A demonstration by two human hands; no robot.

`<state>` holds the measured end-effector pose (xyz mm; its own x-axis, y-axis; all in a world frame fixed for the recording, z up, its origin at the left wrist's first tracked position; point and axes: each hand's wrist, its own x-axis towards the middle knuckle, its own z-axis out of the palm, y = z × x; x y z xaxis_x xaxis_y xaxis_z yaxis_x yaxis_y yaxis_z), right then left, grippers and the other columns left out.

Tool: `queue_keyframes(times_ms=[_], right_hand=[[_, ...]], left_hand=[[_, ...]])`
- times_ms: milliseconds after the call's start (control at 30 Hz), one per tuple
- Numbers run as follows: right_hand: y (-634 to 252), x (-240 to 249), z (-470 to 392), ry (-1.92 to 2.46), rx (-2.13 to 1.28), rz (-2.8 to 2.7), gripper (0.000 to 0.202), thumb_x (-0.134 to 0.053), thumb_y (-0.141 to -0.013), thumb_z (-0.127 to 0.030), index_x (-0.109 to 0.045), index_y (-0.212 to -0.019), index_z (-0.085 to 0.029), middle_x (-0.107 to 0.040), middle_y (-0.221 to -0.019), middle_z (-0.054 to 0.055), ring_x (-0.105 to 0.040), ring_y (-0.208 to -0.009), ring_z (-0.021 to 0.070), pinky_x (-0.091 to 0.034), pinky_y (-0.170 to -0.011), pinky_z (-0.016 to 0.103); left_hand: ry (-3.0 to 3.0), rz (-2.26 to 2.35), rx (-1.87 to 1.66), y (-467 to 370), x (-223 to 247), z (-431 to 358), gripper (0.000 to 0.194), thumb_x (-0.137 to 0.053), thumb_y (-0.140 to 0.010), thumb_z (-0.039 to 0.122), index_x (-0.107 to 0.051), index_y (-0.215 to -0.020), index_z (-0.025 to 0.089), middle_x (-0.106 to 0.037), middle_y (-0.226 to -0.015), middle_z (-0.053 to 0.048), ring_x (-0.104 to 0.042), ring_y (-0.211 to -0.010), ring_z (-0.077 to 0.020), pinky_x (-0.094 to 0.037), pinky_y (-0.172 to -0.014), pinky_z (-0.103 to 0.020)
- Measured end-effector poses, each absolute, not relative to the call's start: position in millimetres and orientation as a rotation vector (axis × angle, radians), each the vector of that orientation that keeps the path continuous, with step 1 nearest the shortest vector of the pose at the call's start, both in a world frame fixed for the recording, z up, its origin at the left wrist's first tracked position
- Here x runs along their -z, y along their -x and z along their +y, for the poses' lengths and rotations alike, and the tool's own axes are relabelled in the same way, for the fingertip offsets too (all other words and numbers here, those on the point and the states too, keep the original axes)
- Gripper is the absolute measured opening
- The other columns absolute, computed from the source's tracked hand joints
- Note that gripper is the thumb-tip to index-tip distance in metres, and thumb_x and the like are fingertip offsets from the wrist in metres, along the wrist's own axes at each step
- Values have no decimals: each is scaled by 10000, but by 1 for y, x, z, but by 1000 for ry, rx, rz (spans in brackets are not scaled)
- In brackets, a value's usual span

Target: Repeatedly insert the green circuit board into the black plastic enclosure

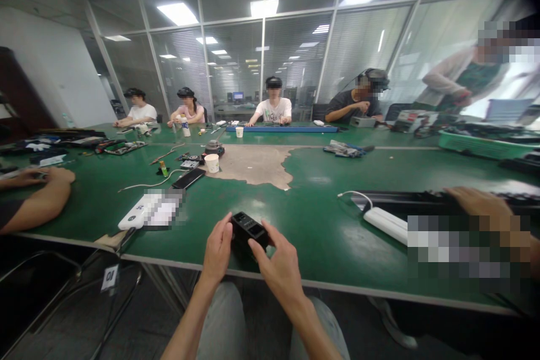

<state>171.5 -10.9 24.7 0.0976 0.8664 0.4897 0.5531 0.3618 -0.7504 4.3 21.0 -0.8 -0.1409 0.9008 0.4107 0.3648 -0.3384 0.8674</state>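
Between my hands is a small black box-shaped device (250, 229), just above or on the green table near its front edge; I cannot make out its exact kind. My left hand (218, 247) grips its left side, thumb and fingers together along the edge. On the right side, my right hand (278, 256) holds it with the thumb at the near corner and the fingers along the far edge. Its top face has darker panels and small light markings. The underside is hidden.
A white power bank (141, 211), black phone (188, 178) and paper cup (212, 163) lie left of centre on the green table (320, 225). A white elongated device (386, 225) is at right, by a co-worker's hand (481, 202). Another co-worker's arm (42, 199) rests at left.
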Motion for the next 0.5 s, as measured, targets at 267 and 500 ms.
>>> queue_keyframes(times_ms=[267, 500], right_hand=[[-186, -44, 14, 1218, -493, -1349, 516, -638, -834, -415, -579, -1291, -183, -670, -1216, 118, -674, -1030, 244, -537, -920, 398], [-204, -11, 27, 1328, -438, -1419, 440, -619, -822, -394, -598, -1212, -192, -696, -1133, 101, -679, -994, 253, -533, -894, 416]], left_hand=[[-1621, 1400, -1488, -6, 2, 21, 488, -379, -982, 501, -561, -1319, 198, -656, -1254, -105, -607, -1175, -216, -430, -1064, -412], [-1630, 1418, -1470, -6, 1, 20, 501, -379, -975, 517, -564, -1322, 205, -662, -1249, -98, -596, -1195, -224, -428, -1070, -412]])
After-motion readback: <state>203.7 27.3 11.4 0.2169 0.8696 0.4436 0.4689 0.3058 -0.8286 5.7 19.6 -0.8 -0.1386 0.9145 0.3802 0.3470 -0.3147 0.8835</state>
